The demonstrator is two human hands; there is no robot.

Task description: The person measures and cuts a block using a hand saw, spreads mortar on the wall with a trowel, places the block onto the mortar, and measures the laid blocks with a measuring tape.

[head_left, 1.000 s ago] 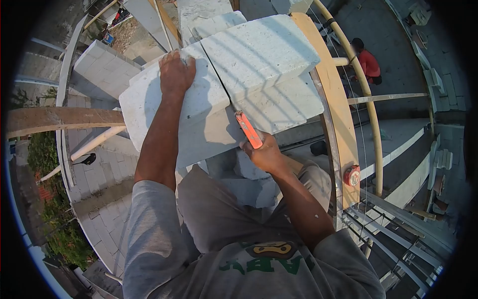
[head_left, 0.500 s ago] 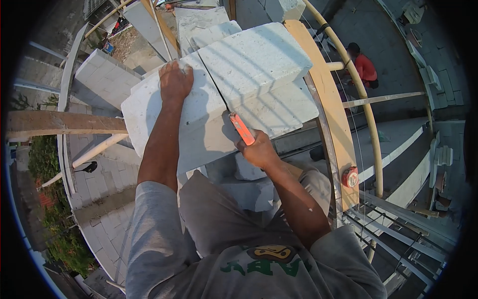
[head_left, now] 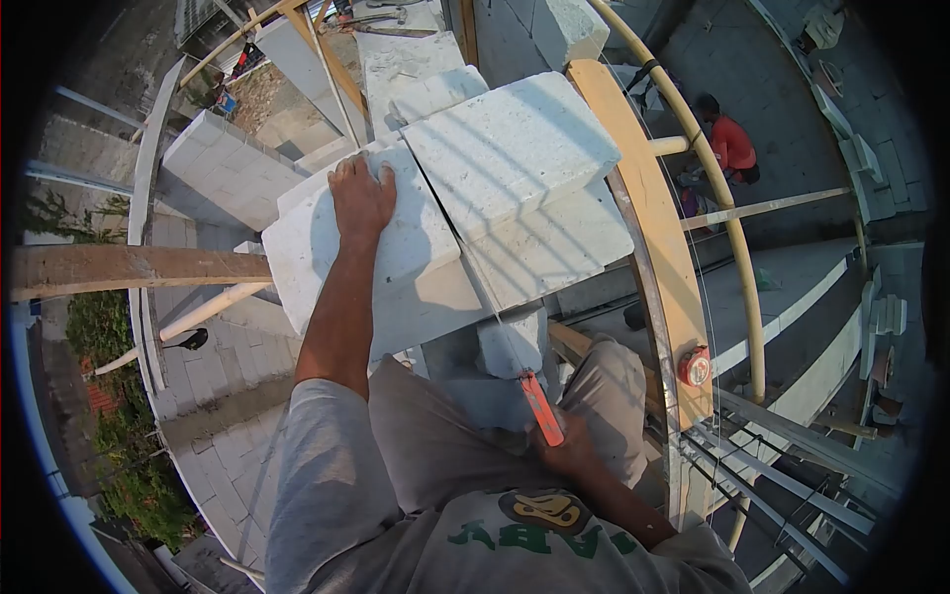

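Observation:
A white lightweight concrete block [head_left: 510, 148] lies in front of me on another pale block [head_left: 554, 243], with a dark straight cut running across it. My left hand [head_left: 362, 198] rests on top of the left portion, thumb apart and fingers stretched toward its far edge. Lower down, my right hand [head_left: 574, 445] is wrapped round the orange handle of a hand saw [head_left: 539, 408]. The thin saw blade slants up from the handle to the near end of the cut. How deep it sits in the block is hidden.
A yellowish board [head_left: 648, 238] runs along the right, carrying a red tape measure [head_left: 695, 366]. Beyond it are a curved pole [head_left: 727, 208] and a person in red [head_left: 732, 146] lower down. A wooden beam [head_left: 139, 269] comes in from the left. Tools [head_left: 381, 22] lie at the back.
My right hand has drawn the saw back toward my body, and more blade shows. My left hand stays on the block. The view has shifted slightly.

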